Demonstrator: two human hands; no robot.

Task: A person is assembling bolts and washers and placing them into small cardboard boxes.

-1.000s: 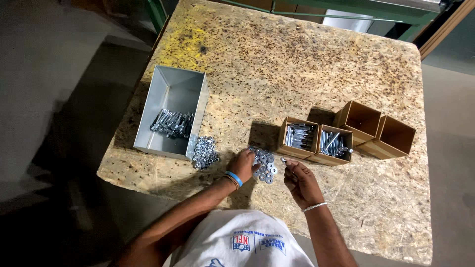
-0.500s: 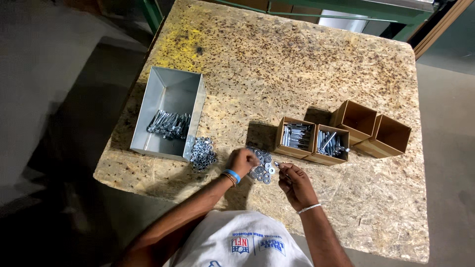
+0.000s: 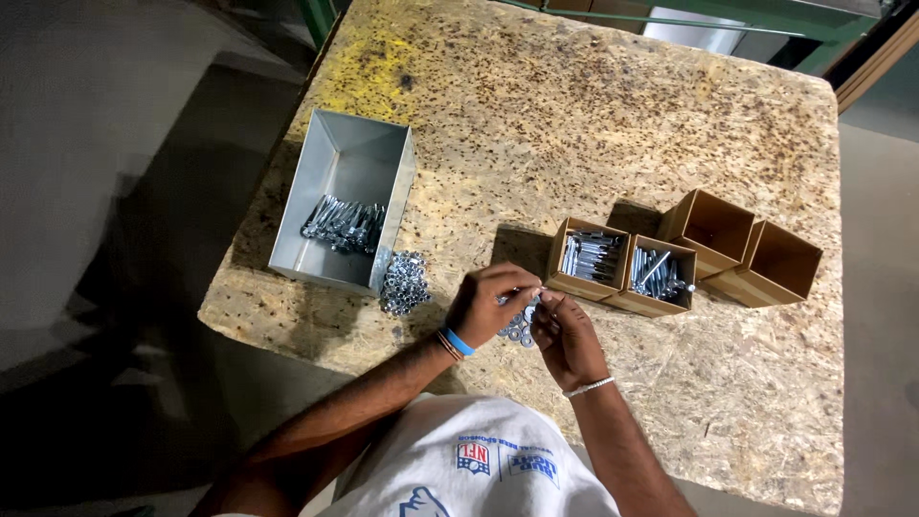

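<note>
The person stands at a worktable topped with pale chipboard [image 3: 593, 124], both bare hands drawn together just above its near edge. The left hand [image 3: 493, 304], with a blue band and an orange band at the wrist, curls its fingers inward, fingertips pressed toward the right hand. The right hand [image 3: 567, 335], with one thin silver bracelet at the wrist, meets it, thumb and forefinger closed on a small shiny metal part [image 3: 532, 299] held between the two hands; the part is too small to tell whether it is a bolt, a nut or both. Directly beneath the hands, partly hidden by them, lies one small heap of silver washers or nuts [image 3: 517, 327] on the tabletop.

To the left stands one open grey sheet-metal bin [image 3: 354, 158], with a cluster of silver bolts [image 3: 343, 223] lying at its near end. Just outside the bin's near right corner, touching its wall, sits a second heap of silver nuts [image 3: 404, 282].

To the right are four small open brown cardboard boxes in a slanting row. The two nearer the hands, the first filled box [image 3: 586, 258] and the second filled box [image 3: 659, 275], hold silver bolts. The other two, the third box [image 3: 710, 228] and the fourth box [image 3: 777, 263], show bare cardboard inside.
</note>
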